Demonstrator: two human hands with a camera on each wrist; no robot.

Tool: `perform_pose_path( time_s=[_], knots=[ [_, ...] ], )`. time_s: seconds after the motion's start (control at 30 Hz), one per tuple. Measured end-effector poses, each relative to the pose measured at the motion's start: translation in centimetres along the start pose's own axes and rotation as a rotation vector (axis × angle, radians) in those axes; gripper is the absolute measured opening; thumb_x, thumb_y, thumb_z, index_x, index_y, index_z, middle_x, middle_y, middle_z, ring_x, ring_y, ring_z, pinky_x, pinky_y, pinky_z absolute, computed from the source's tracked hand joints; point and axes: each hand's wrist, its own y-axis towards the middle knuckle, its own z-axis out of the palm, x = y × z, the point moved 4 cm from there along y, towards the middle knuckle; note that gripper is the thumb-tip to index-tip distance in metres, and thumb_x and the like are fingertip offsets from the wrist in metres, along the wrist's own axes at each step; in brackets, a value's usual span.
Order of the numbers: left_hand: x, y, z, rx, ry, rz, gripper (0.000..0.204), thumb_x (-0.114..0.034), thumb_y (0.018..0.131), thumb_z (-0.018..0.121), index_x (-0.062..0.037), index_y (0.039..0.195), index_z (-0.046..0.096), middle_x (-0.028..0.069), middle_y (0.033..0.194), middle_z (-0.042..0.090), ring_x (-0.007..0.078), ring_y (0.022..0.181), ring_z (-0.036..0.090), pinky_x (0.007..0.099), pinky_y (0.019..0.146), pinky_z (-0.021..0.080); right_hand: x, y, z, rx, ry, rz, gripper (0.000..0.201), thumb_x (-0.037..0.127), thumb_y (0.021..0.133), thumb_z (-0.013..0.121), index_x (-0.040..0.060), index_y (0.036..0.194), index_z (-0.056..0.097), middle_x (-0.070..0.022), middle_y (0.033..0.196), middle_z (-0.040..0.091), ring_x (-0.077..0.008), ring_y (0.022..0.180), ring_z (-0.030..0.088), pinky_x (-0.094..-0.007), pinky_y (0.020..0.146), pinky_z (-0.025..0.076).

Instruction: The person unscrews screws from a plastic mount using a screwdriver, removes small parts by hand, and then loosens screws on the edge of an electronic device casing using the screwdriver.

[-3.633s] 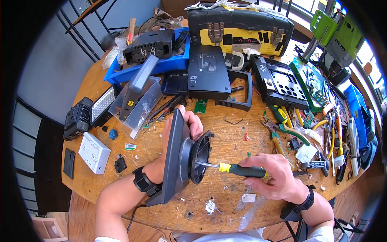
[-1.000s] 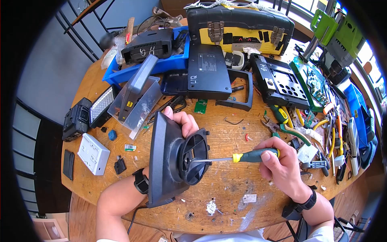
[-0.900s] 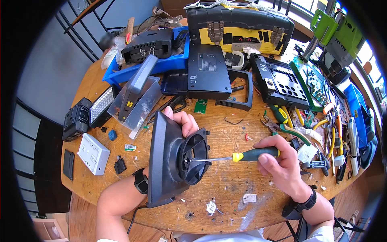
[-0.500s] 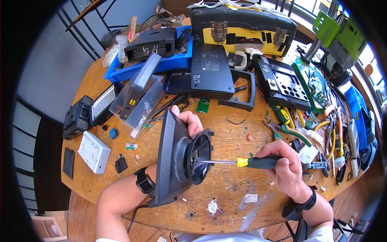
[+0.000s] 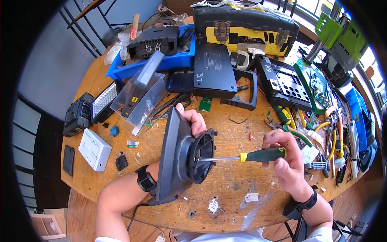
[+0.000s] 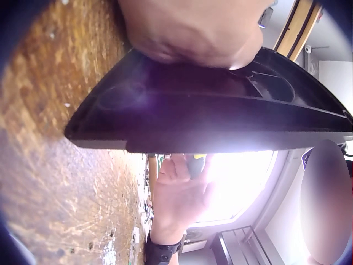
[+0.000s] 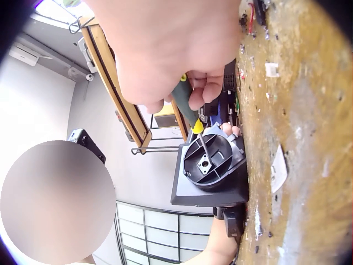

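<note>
You can read white handwriting that looks like "HQ" on the black device in the blue bin, and similar letters, apparently "HQ" too, on the black unit to your right. Between them, on the flat black box, you have white characters running sideways, perhaps "Q17", though you cannot make out its small printed label. The yellow sticker on the grey device and the plate on the toolbox are too small for you to read.

grey-blue wall | wood-plank floor | bright window | worn wooden table
</note>
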Motion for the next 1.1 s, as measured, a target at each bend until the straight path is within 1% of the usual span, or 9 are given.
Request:
perform_pose_path(
  time_s=[0.27,0.33,0.43,0.57,0.63,0.77,0.83,0.97,1.1],
  knots=[
    [-0.2,-0.1,0.5,0.000,0.001,-0.016,0.065,-0.057,0.113,0.027,-0.0100,0.072,0.046,0.0003,0.070,0.044,0.0111,0.065,0.044,0.0268,0.064,0.045,0.0,0.4,0.1,0.014,-0.323,-0.196,0.036,0.021,0.104,0.064,0.0029,0.134,0.053,-0.0065,0.120,0.055,-0.0118,0.101,0.057,-0.0271,0.083,0.049],
    [-0.3,-0.1,0.6,0.017,-0.006,0.003,0.065,-0.057,0.113,0.027,-0.0102,0.072,0.046,0.0002,0.070,0.043,0.0111,0.065,0.044,0.0267,0.064,0.045,0.4,0.3,0.5,-0.035,-0.074,0.132,0.038,0.021,0.106,0.061,0.0033,0.138,0.051,-0.0048,0.119,0.054,-0.0109,0.101,0.056,-0.0246,0.082,0.047],
    [-0.2,-0.2,0.6,-0.006,-0.013,-0.032,0.065,-0.057,0.113,0.027,-0.0105,0.072,0.046,0.0003,0.069,0.044,0.0110,0.064,0.044,0.0268,0.063,0.045,-0.1,0.1,-0.2,-0.047,0.068,0.249,0.039,0.019,0.106,0.058,0.0039,0.140,0.050,-0.0037,0.122,0.053,-0.0105,0.101,0.056,-0.0235,0.081,0.046],
    [-0.2,-0.3,0.2,0.043,-0.075,-0.027,0.062,-0.053,0.114,0.026,-0.0094,0.075,0.047,0.0023,0.072,0.045,0.0137,0.067,0.044,0.0295,0.066,0.045,-0.9,-0.2,-0.7,-0.067,-0.013,0.142,0.037,0.019,0.107,0.056,0.0041,0.141,0.050,-0.0052,0.125,0.054,-0.0094,0.097,0.055,-0.0227,0.079,0.046],
    [-0.2,-0.4,0.1,0.096,-0.124,-0.060,0.060,-0.050,0.115,0.026,-0.0084,0.078,0.048,0.0042,0.075,0.047,0.0162,0.071,0.043,0.0322,0.069,0.045,-1.0,0.1,-0.6,-0.045,-0.393,-0.162,0.037,0.023,0.110,0.050,0.0035,0.141,0.049,-0.0078,0.126,0.055,-0.0080,0.092,0.055,-0.0210,0.076,0.044],
    [-0.3,-0.1,0.3,0.075,-0.032,-0.030,0.062,-0.053,0.114,0.027,-0.0092,0.076,0.048,0.0023,0.072,0.047,0.0137,0.067,0.045,0.0292,0.065,0.046,0.4,0.0,0.2,-0.060,-0.124,-0.038,0.035,0.016,0.108,0.054,0.0028,0.140,0.049,-0.0097,0.127,0.057,-0.0098,0.093,0.057,-0.0222,0.080,0.047],
    [-0.4,-0.3,0.5,0.020,-0.003,-0.036,0.065,-0.057,0.113,0.028,-0.0096,0.074,0.049,0.0007,0.070,0.047,0.0112,0.063,0.047,0.0262,0.060,0.047,0.5,-0.1,-0.2,0.042,0.288,0.190,0.041,0.002,0.100,0.063,0.0034,0.139,0.050,-0.0100,0.129,0.057,-0.0132,0.099,0.060,-0.0271,0.090,0.051],
    [-0.4,-0.3,0.0,0.067,-0.066,-0.061,0.062,-0.052,0.114,0.026,-0.0090,0.077,0.049,0.0028,0.074,0.048,0.0137,0.069,0.047,0.0293,0.066,0.047,-0.4,-0.1,-0.4,0.083,0.262,0.169,0.045,0.002,0.097,0.067,0.0041,0.138,0.051,-0.0094,0.129,0.057,-0.0134,0.099,0.060,-0.0276,0.089,0.050],
    [-0.3,-0.2,-0.2,0.138,-0.085,-0.034,0.059,-0.048,0.115,0.025,-0.0080,0.078,0.048,0.0050,0.076,0.049,0.0168,0.074,0.046,0.0331,0.071,0.046,-0.8,0.3,-0.4,0.020,-0.109,0.018,0.039,0.005,0.100,0.063,0.0037,0.137,0.051,-0.0057,0.126,0.056,-0.0100,0.094,0.056,-0.0267,0.082,0.048]
  ],
)
